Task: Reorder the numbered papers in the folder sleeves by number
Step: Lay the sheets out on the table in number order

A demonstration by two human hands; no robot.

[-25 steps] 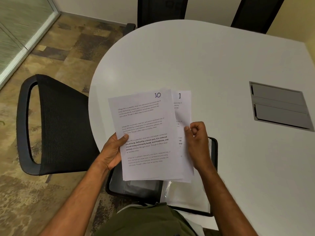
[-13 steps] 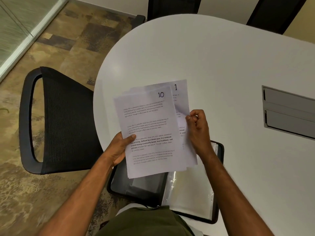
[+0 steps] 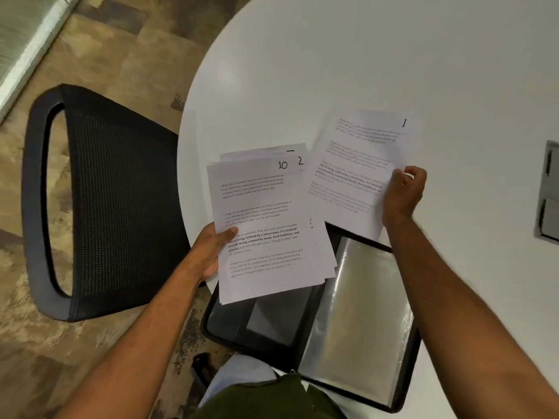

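Head view: my right hand [image 3: 403, 193] has pulled sheet 1 [image 3: 357, 167] clear of the stack [image 3: 266, 225] — first page sorted out, pinched by its edge above the worktop [image 3: 363, 55]. My left hand [image 3: 211, 252] grips the stack, 10 on top, 2 peeking behind. One folder [image 3: 357, 313] lies open below — two sheets' numbers readable in the stack.

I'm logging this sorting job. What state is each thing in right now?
Left hand: grips the paper stack, thumb on top.
Paper stack: fanned, sheet 10 on top, sheet 2 peeking behind.
Right hand: pinches sheet 1 at its edge.
Sheet 1: apart from the stack, held over the table.
Folder: open, showing sleeve empty.
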